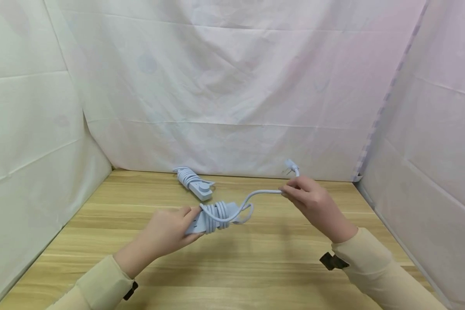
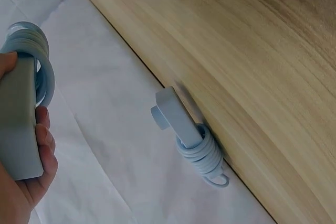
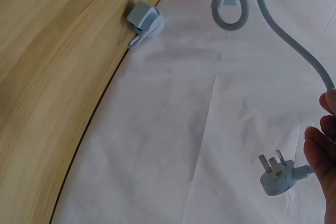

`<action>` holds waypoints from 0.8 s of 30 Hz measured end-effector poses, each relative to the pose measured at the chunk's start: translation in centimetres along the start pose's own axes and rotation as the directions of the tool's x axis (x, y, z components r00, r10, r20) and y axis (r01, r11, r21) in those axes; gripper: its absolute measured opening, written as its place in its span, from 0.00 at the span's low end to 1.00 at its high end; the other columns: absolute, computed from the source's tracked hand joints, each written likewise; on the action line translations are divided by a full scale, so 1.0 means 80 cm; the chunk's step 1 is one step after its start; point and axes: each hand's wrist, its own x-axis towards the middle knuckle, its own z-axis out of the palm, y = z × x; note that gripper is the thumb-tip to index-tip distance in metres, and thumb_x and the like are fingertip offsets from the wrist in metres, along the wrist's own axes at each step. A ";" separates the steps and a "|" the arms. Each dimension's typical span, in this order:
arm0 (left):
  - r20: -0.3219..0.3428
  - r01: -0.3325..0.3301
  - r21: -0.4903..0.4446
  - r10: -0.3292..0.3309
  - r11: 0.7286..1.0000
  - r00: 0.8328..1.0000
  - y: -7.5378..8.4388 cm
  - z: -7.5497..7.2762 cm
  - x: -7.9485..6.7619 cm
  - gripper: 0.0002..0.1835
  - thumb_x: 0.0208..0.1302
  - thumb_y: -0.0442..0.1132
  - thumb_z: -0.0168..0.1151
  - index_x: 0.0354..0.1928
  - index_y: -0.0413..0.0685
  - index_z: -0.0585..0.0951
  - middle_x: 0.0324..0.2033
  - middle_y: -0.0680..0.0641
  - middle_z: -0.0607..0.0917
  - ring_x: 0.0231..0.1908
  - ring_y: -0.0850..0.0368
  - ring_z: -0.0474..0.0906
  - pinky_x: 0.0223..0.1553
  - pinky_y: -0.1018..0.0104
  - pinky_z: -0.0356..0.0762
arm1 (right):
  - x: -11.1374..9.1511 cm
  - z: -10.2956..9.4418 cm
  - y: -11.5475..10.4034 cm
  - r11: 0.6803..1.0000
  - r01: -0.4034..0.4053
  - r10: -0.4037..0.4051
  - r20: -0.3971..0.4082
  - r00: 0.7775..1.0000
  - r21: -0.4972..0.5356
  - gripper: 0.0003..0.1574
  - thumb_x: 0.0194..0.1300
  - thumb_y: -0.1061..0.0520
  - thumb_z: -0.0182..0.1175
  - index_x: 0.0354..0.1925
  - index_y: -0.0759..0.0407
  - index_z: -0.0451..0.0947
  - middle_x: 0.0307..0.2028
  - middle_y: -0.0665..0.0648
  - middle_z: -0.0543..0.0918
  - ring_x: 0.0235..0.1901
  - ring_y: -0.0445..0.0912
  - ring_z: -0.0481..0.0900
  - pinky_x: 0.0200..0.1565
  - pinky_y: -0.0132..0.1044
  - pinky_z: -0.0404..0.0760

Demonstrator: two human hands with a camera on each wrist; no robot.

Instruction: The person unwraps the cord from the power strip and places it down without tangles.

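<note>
My left hand (image 1: 170, 230) grips one end of a white power strip (image 1: 196, 224) above the table. Several turns of its cord (image 1: 217, 217) are wound round the strip's body. From there a loose length of cord runs right to my right hand (image 1: 311, 204), which pinches it between thumb and fingers. The plug (image 1: 292, 165) sticks up past the right hand; in the right wrist view the plug (image 3: 278, 176) shows its metal prongs. In the left wrist view the fingers (image 2: 46, 150) wrap the strip's side, and the coils (image 2: 31, 51) lie beyond the thumb.
A second power strip (image 1: 200, 189), its cord wound round it, lies on the wooden table (image 1: 255, 262) behind the held one, near the back edge. White cloth (image 1: 224, 86) hangs behind the table and along both sides.
</note>
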 end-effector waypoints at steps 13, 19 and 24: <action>0.085 -0.088 -0.053 0.092 0.995 0.992 0.009 -0.011 -0.002 0.31 0.56 0.59 0.67 0.52 0.41 0.79 0.28 0.51 0.77 0.17 0.61 0.71 0.15 0.65 0.70 | -0.022 0.022 0.034 0.977 -0.214 0.215 0.043 0.976 -0.012 0.17 0.50 0.73 0.70 0.42 0.66 0.85 0.37 0.54 0.79 0.27 0.39 0.67 0.29 0.32 0.68; 0.042 -0.112 -0.104 0.117 0.988 0.992 0.011 -0.011 -0.003 0.30 0.67 0.61 0.52 0.52 0.40 0.78 0.29 0.51 0.76 0.19 0.61 0.71 0.17 0.64 0.73 | -0.040 0.032 0.042 0.964 -0.260 0.264 0.096 0.960 -0.050 0.13 0.51 0.71 0.71 0.38 0.64 0.86 0.35 0.54 0.78 0.27 0.40 0.68 0.27 0.35 0.71; 0.038 -0.090 -0.123 0.095 0.988 0.995 0.012 -0.012 -0.004 0.34 0.73 0.63 0.40 0.52 0.38 0.78 0.30 0.50 0.78 0.22 0.61 0.73 0.19 0.64 0.74 | -0.057 0.041 0.042 0.956 -0.293 0.294 0.136 0.946 -0.029 0.12 0.52 0.70 0.71 0.38 0.64 0.86 0.35 0.53 0.78 0.27 0.39 0.72 0.26 0.34 0.73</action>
